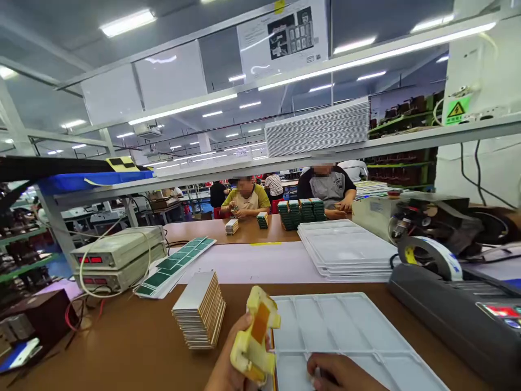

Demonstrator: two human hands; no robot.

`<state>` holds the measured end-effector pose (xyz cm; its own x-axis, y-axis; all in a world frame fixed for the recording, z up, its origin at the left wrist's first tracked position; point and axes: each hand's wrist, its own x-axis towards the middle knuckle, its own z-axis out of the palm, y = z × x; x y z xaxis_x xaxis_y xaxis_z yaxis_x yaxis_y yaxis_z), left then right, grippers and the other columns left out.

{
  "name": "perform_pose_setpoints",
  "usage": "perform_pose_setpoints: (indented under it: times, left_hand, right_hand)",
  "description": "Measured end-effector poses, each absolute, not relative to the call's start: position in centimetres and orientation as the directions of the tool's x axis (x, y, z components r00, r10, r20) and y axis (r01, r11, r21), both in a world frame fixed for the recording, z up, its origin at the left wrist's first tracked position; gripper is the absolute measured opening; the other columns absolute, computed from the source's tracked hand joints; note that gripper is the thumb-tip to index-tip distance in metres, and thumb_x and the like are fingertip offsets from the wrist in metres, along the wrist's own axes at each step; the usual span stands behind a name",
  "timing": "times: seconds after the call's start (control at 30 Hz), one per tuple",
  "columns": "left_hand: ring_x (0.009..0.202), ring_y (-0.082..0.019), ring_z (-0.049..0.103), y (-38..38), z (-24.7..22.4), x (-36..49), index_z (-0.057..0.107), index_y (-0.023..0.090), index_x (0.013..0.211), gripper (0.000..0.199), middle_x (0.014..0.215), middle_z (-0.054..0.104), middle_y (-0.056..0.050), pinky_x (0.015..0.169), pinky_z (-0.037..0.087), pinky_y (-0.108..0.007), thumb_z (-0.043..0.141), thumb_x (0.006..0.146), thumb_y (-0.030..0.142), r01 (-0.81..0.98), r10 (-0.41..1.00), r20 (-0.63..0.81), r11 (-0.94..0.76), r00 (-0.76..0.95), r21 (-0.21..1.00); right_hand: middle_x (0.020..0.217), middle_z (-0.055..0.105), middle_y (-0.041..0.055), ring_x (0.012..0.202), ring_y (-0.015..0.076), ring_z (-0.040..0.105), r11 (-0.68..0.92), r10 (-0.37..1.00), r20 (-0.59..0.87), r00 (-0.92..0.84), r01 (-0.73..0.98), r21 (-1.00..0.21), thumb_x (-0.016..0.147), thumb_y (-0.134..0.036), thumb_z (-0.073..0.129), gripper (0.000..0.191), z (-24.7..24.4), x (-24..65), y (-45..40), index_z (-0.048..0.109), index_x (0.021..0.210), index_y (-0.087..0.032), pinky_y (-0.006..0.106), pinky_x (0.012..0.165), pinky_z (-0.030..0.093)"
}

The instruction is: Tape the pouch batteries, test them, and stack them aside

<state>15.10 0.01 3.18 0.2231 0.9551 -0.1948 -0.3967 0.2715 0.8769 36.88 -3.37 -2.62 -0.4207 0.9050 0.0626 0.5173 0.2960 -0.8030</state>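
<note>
Left hand point(230, 353) holds a yellow moulded piece w. orange strip point(254, 336) at 6 o'clock of view; its fingers point(244, 324) are closed around it. Right hand point(340, 374) lies at lower edge of white compartment tray point(345, 326), fingers point(317, 369) half curled; cannot tell if they hold sth. Stack of gold-edged plates point(199, 309) stands at 11 o'clock on brown worktop point(122, 347).

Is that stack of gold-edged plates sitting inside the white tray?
No, the stack of gold-edged plates lies on the brown workbench, to the left of the white tray, not inside it.
</note>
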Motion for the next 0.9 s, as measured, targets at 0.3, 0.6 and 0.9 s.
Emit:
perform_pose_setpoints:
  times: [0.3,0.6,0.9]
  left_hand:
    - [0.051,-0.020,0.057,0.9,1.7,14.9,0.058,0.012,0.074,0.028,0.056,0.058,-0.007,0.047,0.044,-0.031,0.049,0.069,0.037,-0.596,0.906,-0.129,0.367,0.404,0.714]
    - [0.057,-0.016,0.057,1.8,1.1,14.8,0.059,0.014,0.080,0.023,0.066,0.062,-0.004,0.059,0.045,-0.030,0.044,0.074,0.031,-0.755,0.933,-0.168,0.356,0.317,0.551]
    - [0.056,-0.016,0.055,1.7,0.6,14.4,0.057,0.013,0.078,0.027,0.063,0.059,-0.006,0.054,0.043,-0.028,0.042,0.075,0.035,-0.770,0.922,-0.161,0.383,0.352,0.510]
  right_hand:
    - [0.072,0.055,-0.0001,0.068,0.0141,0.048,0.269,0.923,0.030,-0.383,0.588,-0.763,0.080,-0.033,0.042,0.017,-2.7,36.4,-5.3,0.051,0.077,-0.019,0.023,0.061,0.036]
    - [0.080,0.063,0.0019,0.070,0.0163,0.055,0.222,0.971,0.000,-0.238,0.905,-0.364,0.083,-0.028,0.040,0.017,0.6,31.2,-6.6,0.055,0.078,-0.021,0.026,0.058,0.033]
    - [0.075,0.064,0.0042,0.070,0.0180,0.056,0.090,0.983,-0.123,-0.138,0.939,-0.332,0.079,-0.025,0.044,0.017,0.9,28.7,-5.8,0.058,0.073,-0.018,0.025,0.055,0.033]
